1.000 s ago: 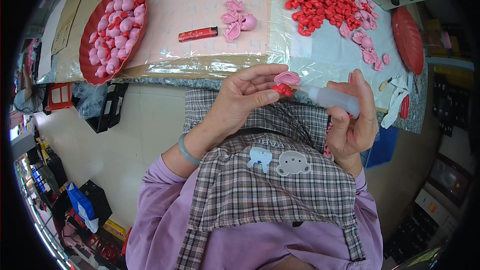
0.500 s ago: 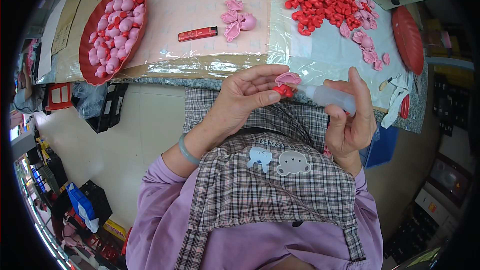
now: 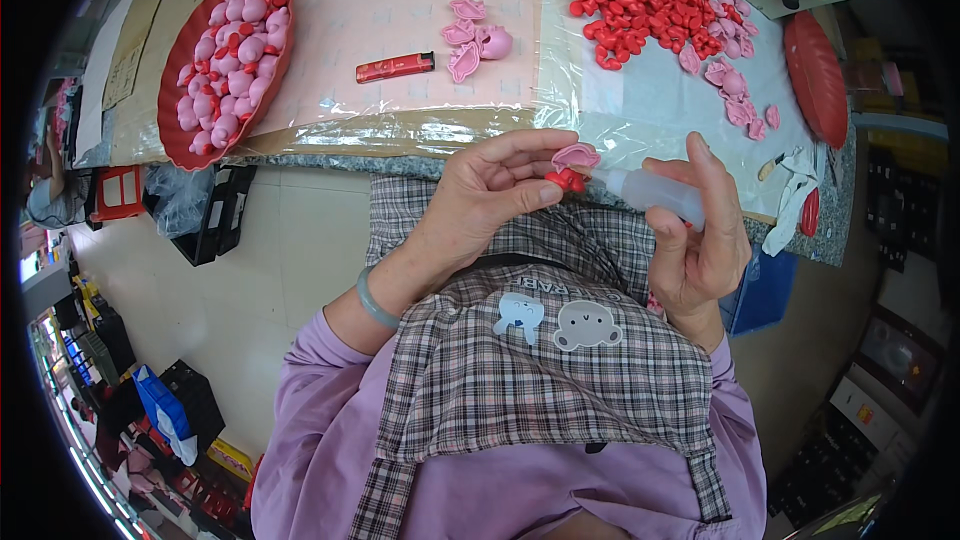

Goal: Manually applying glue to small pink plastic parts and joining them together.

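Observation:
My left hand (image 3: 470, 190) pinches a small red plastic piece (image 3: 567, 181) between thumb and fingers. A pink shell-like plastic piece (image 3: 577, 154) sits right above it at the same fingertips; whether the two are joined I cannot tell. In my right hand (image 3: 705, 245) is a translucent squeeze bottle (image 3: 655, 193), lying nearly level between thumb and fingers. Its narrow nozzle points left, close to the red and pink pieces. Both hands are held up in front of the table's near edge, over the plaid apron (image 3: 540, 370).
A red scalloped tray (image 3: 172, 70) of pink and red pieces stands at left. A red lighter (image 3: 396, 67) and several pink pieces (image 3: 465, 62) lie mid-table. Farther right are a heap of red pieces (image 3: 640, 0), another red tray (image 3: 815, 80) and a white cloth (image 3: 793, 200).
The squeeze bottle has shifted slightly left and up, with its nozzle at the pieces. My left hand and the pieces have barely moved.

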Demonstrator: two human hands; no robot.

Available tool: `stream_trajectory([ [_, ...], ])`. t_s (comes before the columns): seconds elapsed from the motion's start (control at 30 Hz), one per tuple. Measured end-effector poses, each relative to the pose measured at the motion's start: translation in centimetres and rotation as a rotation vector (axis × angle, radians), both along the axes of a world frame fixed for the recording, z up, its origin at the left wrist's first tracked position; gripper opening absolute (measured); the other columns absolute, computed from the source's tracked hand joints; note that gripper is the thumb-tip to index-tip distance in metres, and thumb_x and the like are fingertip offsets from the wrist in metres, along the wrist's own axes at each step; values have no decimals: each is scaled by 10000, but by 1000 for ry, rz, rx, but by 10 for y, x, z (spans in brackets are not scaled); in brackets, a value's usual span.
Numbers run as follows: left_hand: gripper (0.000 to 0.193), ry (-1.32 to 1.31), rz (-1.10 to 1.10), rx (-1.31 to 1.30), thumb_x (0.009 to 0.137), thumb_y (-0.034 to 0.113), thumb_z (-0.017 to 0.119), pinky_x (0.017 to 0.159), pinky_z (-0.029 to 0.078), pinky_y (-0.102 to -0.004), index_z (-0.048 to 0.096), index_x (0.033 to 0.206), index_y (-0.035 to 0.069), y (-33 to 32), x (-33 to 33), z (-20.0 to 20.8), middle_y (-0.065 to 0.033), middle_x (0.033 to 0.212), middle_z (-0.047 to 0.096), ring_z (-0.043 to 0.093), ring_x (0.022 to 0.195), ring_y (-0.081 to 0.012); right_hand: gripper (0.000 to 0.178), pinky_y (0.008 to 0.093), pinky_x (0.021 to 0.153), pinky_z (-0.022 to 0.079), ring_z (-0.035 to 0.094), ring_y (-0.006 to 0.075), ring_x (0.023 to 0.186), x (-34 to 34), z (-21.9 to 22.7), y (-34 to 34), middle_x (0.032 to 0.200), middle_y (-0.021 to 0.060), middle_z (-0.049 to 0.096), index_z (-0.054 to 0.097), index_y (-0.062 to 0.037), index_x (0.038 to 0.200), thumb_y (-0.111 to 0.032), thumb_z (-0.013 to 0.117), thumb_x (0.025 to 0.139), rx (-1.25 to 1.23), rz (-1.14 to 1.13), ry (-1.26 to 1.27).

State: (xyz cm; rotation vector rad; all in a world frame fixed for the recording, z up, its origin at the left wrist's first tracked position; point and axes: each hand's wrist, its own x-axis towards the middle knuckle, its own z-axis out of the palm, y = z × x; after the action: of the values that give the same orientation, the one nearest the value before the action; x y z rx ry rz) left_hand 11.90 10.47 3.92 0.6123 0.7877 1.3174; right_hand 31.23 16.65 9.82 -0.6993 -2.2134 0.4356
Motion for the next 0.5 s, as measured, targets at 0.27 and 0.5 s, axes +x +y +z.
stream_trajectory([
  [0.27,455,-20,-19,10,845,-26,624,955,494,-325,498,1282,-21,1,-1,2,-165,1216,592,599,1096,-208,472,221,549,461,559,115,620,3,-10,0,913,173,663,443,66,1316,-222,544,956,-65,-64,107],
  [0.5,443,-43,-3,3,844,-48,615,947,486,-289,514,1274,-14,1,0,1,-136,1186,612,599,1070,-169,459,211,542,450,544,100,608,4,-16,4,915,166,663,437,66,1322,-200,534,960,-56,-54,145],
])
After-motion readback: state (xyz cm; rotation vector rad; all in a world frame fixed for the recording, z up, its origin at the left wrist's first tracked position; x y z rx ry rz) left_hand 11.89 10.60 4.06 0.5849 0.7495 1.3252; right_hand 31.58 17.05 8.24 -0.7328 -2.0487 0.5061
